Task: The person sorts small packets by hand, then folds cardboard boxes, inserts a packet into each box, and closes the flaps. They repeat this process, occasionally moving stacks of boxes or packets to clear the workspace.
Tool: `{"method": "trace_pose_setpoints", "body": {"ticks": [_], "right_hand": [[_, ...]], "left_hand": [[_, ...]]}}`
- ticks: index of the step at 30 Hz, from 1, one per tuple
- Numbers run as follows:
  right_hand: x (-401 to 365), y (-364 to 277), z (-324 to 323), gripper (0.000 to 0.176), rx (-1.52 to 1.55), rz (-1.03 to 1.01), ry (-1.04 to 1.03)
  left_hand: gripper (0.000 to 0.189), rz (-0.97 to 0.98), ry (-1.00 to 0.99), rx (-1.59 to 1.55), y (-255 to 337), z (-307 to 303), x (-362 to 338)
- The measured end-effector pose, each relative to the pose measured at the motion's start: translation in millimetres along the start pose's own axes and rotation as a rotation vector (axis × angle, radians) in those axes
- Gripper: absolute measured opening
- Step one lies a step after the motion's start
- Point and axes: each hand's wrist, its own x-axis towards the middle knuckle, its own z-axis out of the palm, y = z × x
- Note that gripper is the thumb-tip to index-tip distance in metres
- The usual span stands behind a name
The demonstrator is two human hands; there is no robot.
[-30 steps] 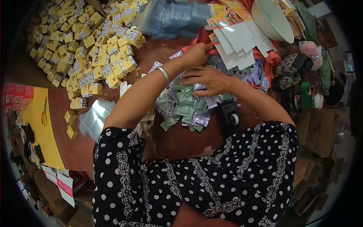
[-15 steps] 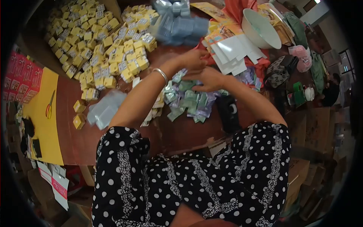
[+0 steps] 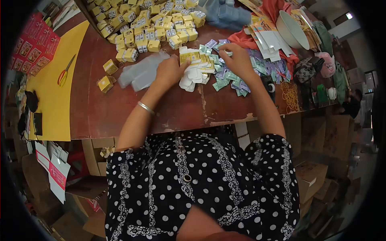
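My left hand (image 3: 168,73) is between clear plastic trays (image 3: 146,74) and a pile of flat white-and-yellow cartons (image 3: 195,76). Its thumb stretches to the cartons' left edge, apart from the fingers, which are partly hidden. Over a heap of small green and purple packets (image 3: 229,76) hovers my right hand (image 3: 240,60), its fingers bent and its thumb and forefinger apart. Nothing shows in either hand. Many small yellow boxes (image 3: 155,45) are spread beyond my left hand, with two more boxes (image 3: 105,83) nearer the left.
Scissors (image 3: 66,71) rest on a yellow sheet (image 3: 56,108) at left. To the right are yellow rubber bands (image 3: 290,96), a pale bowl (image 3: 291,30), white card pieces (image 3: 268,42) and a patterned black bag (image 3: 305,71). Blue-grey plastic trays (image 3: 227,15) are stacked at the back.
My hands were together above the packets and have moved apart, the left to the cartons. The view has shifted, uncovering the cartons and the rubber bands.
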Motion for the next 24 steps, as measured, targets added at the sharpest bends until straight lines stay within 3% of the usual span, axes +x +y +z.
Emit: {"method": "trace_pose_setpoints", "body": {"ticks": [2, 4, 8, 11, 14, 17, 21, 24], "right_hand": [[4, 3, 19, 0.022, -0.147, -0.075, 0.088], [-3, -12, 27, 0.021, 0.066, 0.055, 0.057], [-21, -11, 39, 0.028, 0.120, 0.088, 0.080], [-22, 17, 69, 0.035, 0.225, 0.078, 0.212], [-22, 15, 92, 0.042, 0.412, 0.185, 0.211], [-21, 8, 111, 0.044, 0.479, 0.167, 0.271], [-29, -9, 131, 0.046, 0.596, 0.207, 0.354], [-36, -27, 134, 0.053, 0.655, 0.231, 0.368]], "left_hand": [[0.060, -0.041, 0.133, -0.011, 1, 18, 8], [0.064, -0.054, 0.174, -0.080, 8, 24, 13], [0.069, 0.023, 0.328, -0.188, 7, 34, 8], [0.068, 0.127, 0.297, -0.294, 5, 32, -7], [0.064, 0.155, 0.336, -0.305, -5, 45, -13], [0.064, 0.022, 0.232, -0.275, 2, 46, -24], [0.065, 0.035, 0.205, -0.328, 9, 50, -39], [0.067, 0.141, 0.303, -0.306, 5, 57, -55]]}}
